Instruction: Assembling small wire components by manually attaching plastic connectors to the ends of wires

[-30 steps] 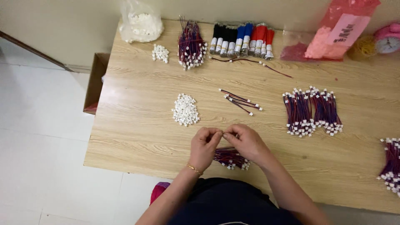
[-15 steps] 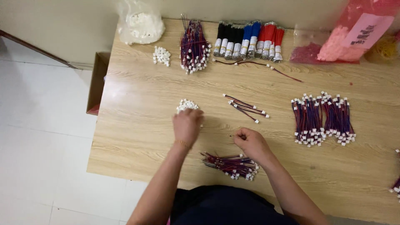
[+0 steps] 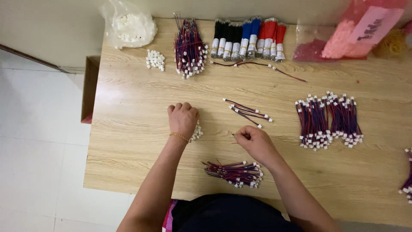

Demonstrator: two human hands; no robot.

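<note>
Wooden table (image 3: 128, 94) beside white floor. Left hand (image 3: 183, 118) curled over the white connector pile (image 3: 197, 132), mostly covering it. Right hand (image 3: 253, 141) pinches a thin wire (image 3: 234, 135), barely visible. Finished wire bundle (image 3: 234, 172) at 6 o'clock, loose wires (image 3: 246, 111) at 12, bundled stacks (image 3: 328, 120) at 3; another bundle cut off at right edge.

Left hand (image 3: 183, 119) curled, knuckles up — right hand (image 3: 254, 141) fingers pinched together.

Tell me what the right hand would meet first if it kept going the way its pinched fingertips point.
The right hand points up and left across the table. On that line, bare wood comes first, then probably the left hand over the small pile of white connectors; heights are unclear.
</note>
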